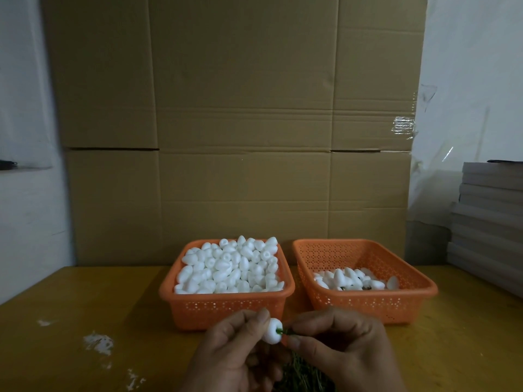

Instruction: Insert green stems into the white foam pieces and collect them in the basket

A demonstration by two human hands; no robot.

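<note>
My left hand point(232, 353) pinches a white foam piece point(272, 331) in front of the baskets. My right hand point(343, 348) pinches a short green stem point(284, 331) whose tip sits in the foam piece's hole. A pile of loose green stems point(301, 374) lies on the table under my hands, partly hidden. The left orange basket point(226, 308) is heaped with plain white foam pieces point(229, 268). The right orange basket point(368, 305) holds a smaller layer of foam pieces point(353, 281), some with green showing.
The yellow table point(85, 321) carries white foam crumbs point(97, 342) at the left. A large cardboard sheet point(240, 123) stands behind the baskets. A stack of grey boards point(489, 222) sits at the right edge.
</note>
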